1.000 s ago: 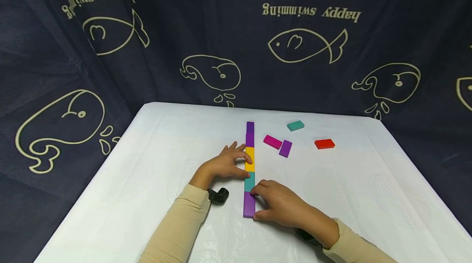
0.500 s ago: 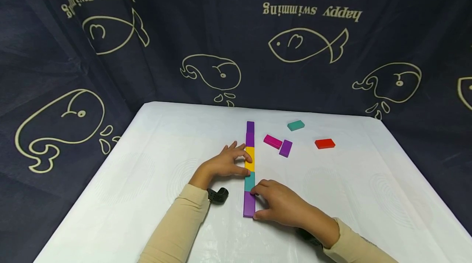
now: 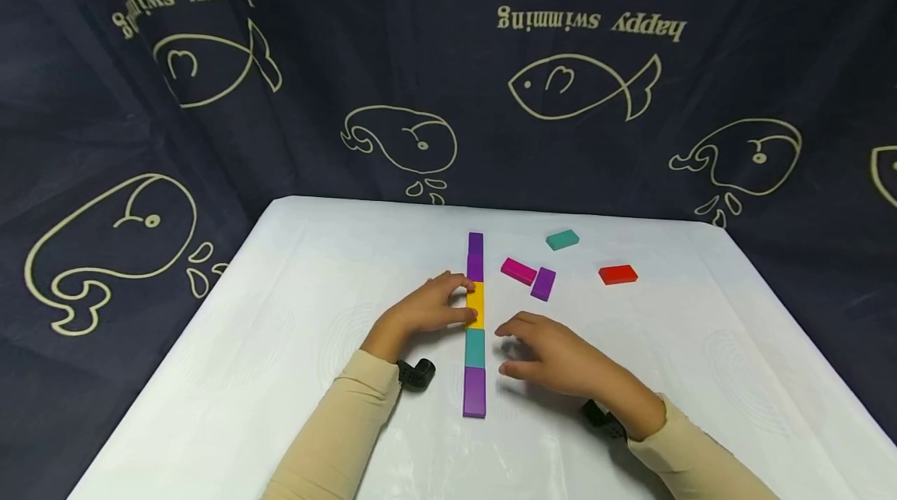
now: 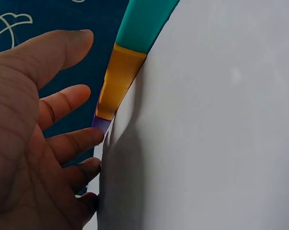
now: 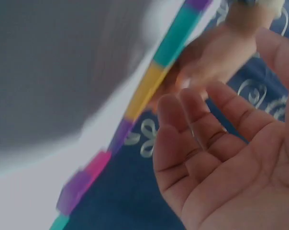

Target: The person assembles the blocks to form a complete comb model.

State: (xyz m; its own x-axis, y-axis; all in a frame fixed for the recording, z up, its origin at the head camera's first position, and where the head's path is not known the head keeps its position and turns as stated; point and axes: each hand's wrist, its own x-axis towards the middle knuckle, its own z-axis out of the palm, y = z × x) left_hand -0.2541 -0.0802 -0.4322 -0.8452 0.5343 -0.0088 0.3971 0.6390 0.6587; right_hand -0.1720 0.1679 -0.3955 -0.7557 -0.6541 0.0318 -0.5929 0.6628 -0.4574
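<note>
At twelve o'clock, dark curtain (image 3: 596,165) with pale fish, whales, lettering. Below it, white-covered bench (image 3: 280,422). Across bench, block row (image 3: 475,348), twelve to six: purple at both ends, yellow and teal between. Right hand (image 3: 561,356) at four o'clock of yellow section (image 3: 478,301), off row, released, fingers loosely bent. Left hand (image 3: 423,307) at nine o'clock, unclenched, fingertips at yellow; contact cannot be told. Toward two o'clock, loose: red block (image 3: 618,275), teal block (image 3: 563,240), magenta block (image 3: 518,272), purple block (image 3: 543,283).

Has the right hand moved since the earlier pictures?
Yes: in the head view, the right hand has moved away from the row's nearest purple block, rightward and farther forward.
</note>
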